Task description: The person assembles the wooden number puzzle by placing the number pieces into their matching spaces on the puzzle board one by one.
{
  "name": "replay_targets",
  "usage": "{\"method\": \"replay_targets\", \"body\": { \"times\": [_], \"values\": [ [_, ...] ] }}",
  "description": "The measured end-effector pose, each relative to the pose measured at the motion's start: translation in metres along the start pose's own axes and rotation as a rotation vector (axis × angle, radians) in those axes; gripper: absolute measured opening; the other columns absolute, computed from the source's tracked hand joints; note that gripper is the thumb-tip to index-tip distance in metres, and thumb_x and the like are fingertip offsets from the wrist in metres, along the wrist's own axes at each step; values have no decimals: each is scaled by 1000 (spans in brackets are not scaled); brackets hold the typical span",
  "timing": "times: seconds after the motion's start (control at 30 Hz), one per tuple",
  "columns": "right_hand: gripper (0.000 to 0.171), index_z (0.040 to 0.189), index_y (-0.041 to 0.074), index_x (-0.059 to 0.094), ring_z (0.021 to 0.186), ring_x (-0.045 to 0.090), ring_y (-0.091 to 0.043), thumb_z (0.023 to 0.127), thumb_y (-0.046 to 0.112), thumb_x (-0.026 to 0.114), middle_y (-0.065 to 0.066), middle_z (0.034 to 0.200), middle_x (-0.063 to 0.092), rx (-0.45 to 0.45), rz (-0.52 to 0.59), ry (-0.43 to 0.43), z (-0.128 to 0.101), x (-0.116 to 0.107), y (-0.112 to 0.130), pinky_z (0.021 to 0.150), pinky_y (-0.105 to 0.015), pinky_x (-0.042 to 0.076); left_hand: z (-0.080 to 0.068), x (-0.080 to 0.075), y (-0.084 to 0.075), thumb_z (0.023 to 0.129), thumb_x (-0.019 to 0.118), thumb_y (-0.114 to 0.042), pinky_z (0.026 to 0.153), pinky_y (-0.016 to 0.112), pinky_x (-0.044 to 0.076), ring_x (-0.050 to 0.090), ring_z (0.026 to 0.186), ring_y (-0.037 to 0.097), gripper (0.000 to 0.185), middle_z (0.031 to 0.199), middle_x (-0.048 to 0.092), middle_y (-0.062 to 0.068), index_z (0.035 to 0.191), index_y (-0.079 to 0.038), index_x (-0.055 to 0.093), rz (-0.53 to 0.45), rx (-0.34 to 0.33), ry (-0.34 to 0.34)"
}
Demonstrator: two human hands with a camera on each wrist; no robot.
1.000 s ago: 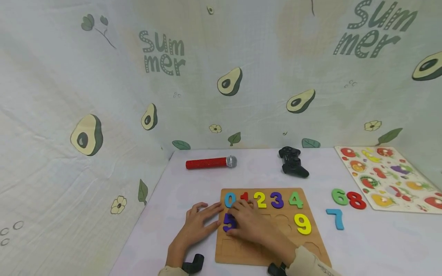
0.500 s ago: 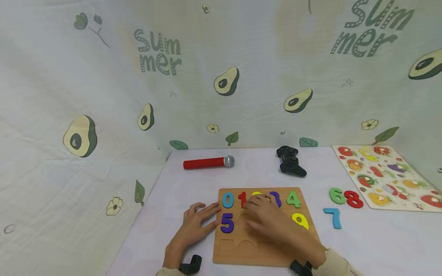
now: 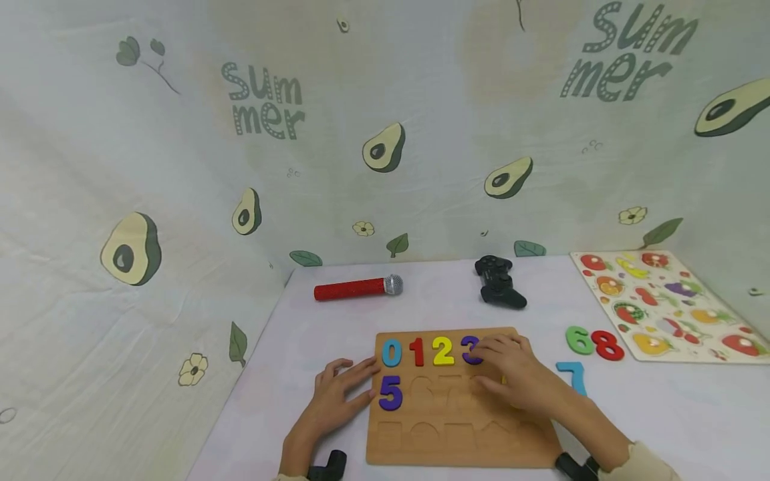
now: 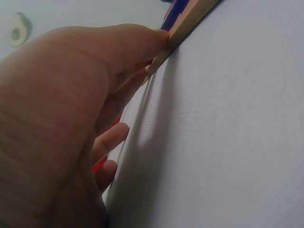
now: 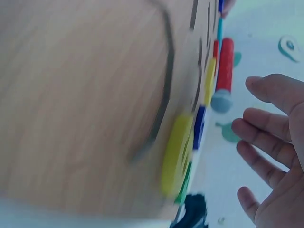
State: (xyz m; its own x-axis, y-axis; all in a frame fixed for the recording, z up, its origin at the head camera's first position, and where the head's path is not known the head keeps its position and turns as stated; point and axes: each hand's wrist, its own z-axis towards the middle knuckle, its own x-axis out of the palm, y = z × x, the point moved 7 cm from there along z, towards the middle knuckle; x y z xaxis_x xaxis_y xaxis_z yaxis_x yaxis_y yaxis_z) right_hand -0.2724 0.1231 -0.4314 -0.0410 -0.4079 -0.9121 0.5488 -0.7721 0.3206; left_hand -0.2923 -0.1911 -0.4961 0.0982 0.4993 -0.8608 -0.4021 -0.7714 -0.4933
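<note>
The left hand (image 3: 334, 395) lies flat, fingers straight, against the left edge of the wooden number board (image 3: 445, 434) (mid-table). The right hand (image 3: 516, 375), fingers spread and holding nothing, hovers over the board's right side, near the purple 3 (image 3: 469, 349).

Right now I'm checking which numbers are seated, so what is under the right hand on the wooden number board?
The right hand covers the purple 3's right side. A yellow sliver peeks out underneath; anything else there is covered.
</note>
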Motion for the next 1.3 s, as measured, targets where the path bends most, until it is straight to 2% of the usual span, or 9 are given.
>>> {"method": "replay_targets", "body": {
  "times": [0.23, 0.5, 0.63, 0.9, 1.07, 1.3],
  "values": [
    [30, 112, 18, 72, 118, 54, -28, 85, 26, 81, 4, 117, 65, 51, -16, -44, -13, -16, -31, 100, -64, 27, 2, -3, 2, 96, 62, -49, 101, 61, 21, 34, 134, 27, 48, 150, 47, -15, 141, -33, 59, 1, 31, -24],
    [38, 117, 12, 71, 120, 51, -36, 83, 25, 83, -7, 121, 65, 108, -83, -81, -28, -37, -66, 98, -64, 28, 5, -6, 4, 96, 64, -45, 100, 61, 21, 36, 132, 28, 47, 150, 49, -12, 141, -31, 60, 2, 69, -55],
    [40, 117, 10, 70, 119, 51, -37, 82, 25, 83, -10, 121, 64, 122, -114, -103, -40, -44, -80, 93, -63, 29, 4, -4, 4, 96, 64, -46, 100, 61, 22, 36, 132, 28, 47, 149, 50, -12, 140, -31, 60, -3, 53, -45],
    [50, 119, 7, 68, 119, 47, -39, 77, 25, 87, -15, 123, 61, 162, -120, -130, -61, -59, -108, 87, -63, 29, 1, 3, 8, 96, 62, -51, 103, 58, 18, 30, 135, 24, 49, 152, 45, -17, 142, -36, 57, -26, -34, 14],
    [53, 120, 6, 68, 117, 46, -40, 74, 24, 89, -18, 121, 62, 186, -144, -165, -74, -68, -125, 83, -61, 30, 1, 3, 5, 95, 63, -50, 103, 59, 18, 31, 135, 25, 49, 151, 46, -17, 142, -36, 58, -36, -48, 18],
    [55, 120, 3, 66, 114, 44, -42, 73, 23, 89, -23, 121, 61, 230, -148, -140, -83, -72, -150, 85, -67, 28, 2, 2, 5, 95, 61, -52, 104, 59, 18, 31, 136, 26, 49, 151, 46, -17, 142, -36, 58, -18, -57, 28]
  ]
}}
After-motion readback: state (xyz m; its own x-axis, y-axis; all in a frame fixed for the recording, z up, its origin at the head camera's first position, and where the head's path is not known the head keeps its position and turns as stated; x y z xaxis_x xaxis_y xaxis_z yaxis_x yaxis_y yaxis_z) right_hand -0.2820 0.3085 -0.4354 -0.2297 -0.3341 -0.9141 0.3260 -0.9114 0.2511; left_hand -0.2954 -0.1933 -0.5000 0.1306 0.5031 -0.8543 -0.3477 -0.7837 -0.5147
